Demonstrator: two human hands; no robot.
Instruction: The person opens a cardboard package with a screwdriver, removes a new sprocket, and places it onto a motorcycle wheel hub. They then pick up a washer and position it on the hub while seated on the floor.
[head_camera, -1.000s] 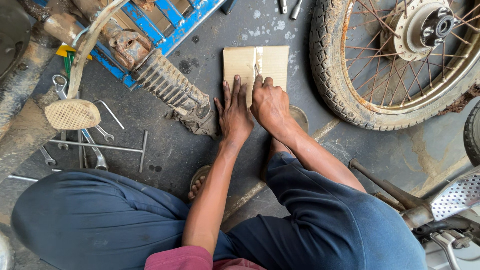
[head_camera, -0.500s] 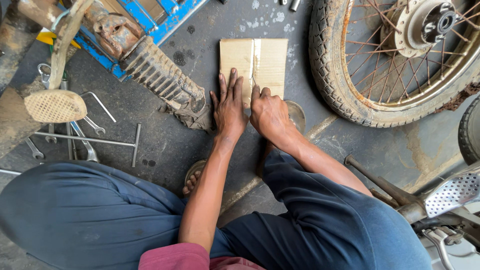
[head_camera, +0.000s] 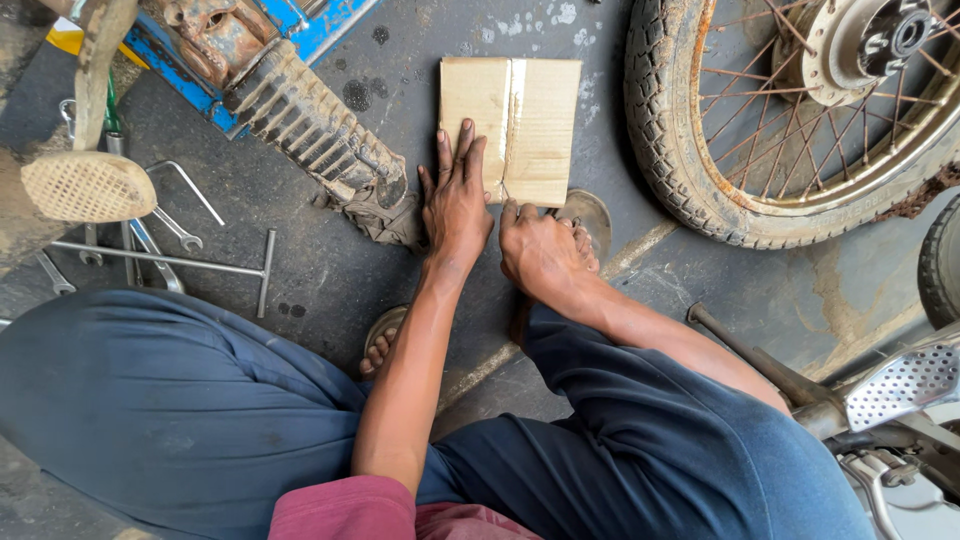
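Head view: a flat piece of brown cardboard (head_camera: 512, 128) lies on the grey concrete floor (head_camera: 300, 270), between a muddy finned engine part (head_camera: 318, 135) and a spoked motorcycle wheel (head_camera: 790, 110). The left hand (head_camera: 455, 200) lies open, fingers flat on the cardboard's near-left part. The right hand (head_camera: 540, 250) touches its near edge, fingers curled under, grip unclear. The cardboard looks whole, creased down its middle. Spanners (head_camera: 150, 250) lie near the floor's left edge.

Tan cardboard sheet (head_camera: 520, 120), blue frame (head_camera: 320, 25), rust-orange spokes (head_camera: 790, 100), navy trousers (head_camera: 180, 400)
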